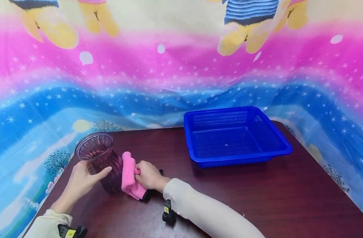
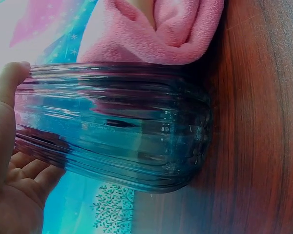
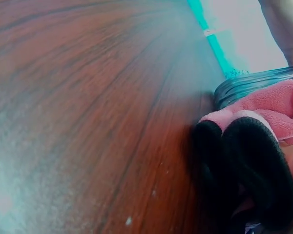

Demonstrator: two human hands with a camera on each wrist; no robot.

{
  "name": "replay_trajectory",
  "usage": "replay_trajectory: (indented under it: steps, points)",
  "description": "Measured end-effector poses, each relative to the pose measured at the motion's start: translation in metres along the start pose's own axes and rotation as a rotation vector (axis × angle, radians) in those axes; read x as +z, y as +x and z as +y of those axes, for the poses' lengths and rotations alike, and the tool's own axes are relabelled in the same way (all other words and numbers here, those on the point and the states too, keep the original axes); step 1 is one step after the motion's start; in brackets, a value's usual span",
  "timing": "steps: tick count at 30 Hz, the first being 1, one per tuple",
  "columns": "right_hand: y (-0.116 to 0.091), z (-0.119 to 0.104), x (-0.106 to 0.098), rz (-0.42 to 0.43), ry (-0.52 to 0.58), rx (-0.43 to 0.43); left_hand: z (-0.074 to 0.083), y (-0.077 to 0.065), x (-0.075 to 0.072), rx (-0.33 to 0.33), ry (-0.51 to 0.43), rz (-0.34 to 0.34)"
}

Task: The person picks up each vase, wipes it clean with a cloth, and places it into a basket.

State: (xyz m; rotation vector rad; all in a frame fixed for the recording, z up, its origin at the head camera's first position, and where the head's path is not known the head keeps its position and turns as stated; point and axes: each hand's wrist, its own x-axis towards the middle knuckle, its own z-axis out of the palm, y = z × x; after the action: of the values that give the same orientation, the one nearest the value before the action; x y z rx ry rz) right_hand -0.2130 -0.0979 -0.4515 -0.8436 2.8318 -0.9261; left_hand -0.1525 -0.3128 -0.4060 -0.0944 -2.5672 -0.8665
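Observation:
A purple-tinted, ribbed glass vase (image 1: 112, 180) with a flared rim stands at the left of the table, leaning slightly in the head view. My left hand (image 1: 82, 181) grips it below the rim, thumb on the near side and fingers round the back. In my right hand (image 1: 149, 174) is a bunched pink cloth (image 1: 128, 175), pressed along the vase's right side. The left wrist view shows the cloth (image 2: 151, 41) lying against the ribbed glass (image 2: 127, 122). A black part (image 3: 251, 161) of the cloth hangs by the tabletop in the right wrist view.
A blue plastic basket (image 1: 237, 158) with perforated walls stands at the back right of the dark red-brown wooden table (image 1: 229, 198). Behind the table hangs a colourful printed backdrop (image 1: 157, 62). Small wrist cameras (image 1: 168, 213) sit on both sleeves.

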Motion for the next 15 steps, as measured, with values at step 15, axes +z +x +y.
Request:
replay_trajectory:
  steps: [15]
  points:
    - [0.0, -0.015, -0.016, 0.086, 0.052, -0.132, 0.005, 0.0, -0.004, -0.021, -0.013, -0.005]
